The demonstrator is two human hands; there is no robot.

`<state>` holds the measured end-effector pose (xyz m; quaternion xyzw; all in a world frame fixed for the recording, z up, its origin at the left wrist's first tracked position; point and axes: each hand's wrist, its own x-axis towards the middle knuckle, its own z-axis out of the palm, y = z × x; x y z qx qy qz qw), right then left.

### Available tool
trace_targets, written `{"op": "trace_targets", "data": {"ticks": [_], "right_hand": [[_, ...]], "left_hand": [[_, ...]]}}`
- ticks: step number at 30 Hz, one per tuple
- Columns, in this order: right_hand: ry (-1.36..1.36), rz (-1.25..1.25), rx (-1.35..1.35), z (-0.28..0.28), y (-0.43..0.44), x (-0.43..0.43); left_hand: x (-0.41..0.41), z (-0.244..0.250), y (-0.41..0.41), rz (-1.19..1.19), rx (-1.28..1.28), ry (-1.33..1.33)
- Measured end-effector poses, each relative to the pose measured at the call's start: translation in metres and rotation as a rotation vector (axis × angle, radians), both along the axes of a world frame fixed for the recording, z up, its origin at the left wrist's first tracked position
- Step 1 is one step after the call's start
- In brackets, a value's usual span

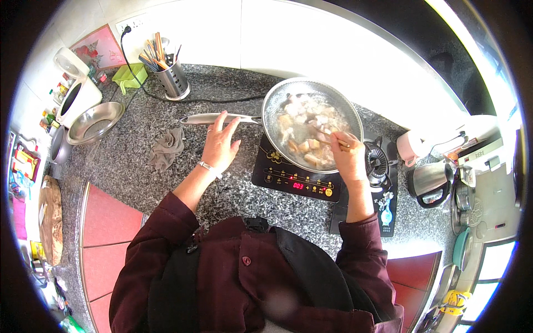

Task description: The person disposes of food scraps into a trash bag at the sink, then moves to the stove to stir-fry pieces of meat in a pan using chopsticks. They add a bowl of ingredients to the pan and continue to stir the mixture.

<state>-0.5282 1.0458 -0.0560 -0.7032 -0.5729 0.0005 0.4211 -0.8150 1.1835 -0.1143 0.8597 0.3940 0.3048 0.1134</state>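
Observation:
My right hand grips brown chopsticks, their tips down among pale chunks of meat in bubbling, steaming liquid. The frying pan holding them rests on a black induction cooktop with lit red digits. To the left reaches the pan's long metal handle. My left hand, with a bracelet at the wrist, has its fingers spread at this handle. Its fingertips overlap the metal in view; whether they touch it I cannot tell. A crumpled grey cloth lies left of that hand on the speckled stone counter.
A gas burner sits close to the pan's right, with an electric kettle beyond. A black power cord runs behind the handle. Further left stand a metal utensil holder with chopsticks, a green container and a steel basin.

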Motion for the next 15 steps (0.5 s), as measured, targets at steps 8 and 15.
{"op": "trace_targets", "data": {"ticks": [8, 15], "right_hand": [[0.146, -0.077, 0.163, 0.018, 0.02, 0.016], [0.077, 0.028, 0.177, -0.039, 0.084, 0.024]], "left_hand": [[0.005, 0.001, -0.003, 0.033, -0.021, 0.031], [0.004, 0.008, -0.004, 0.008, -0.023, 0.076]]}}
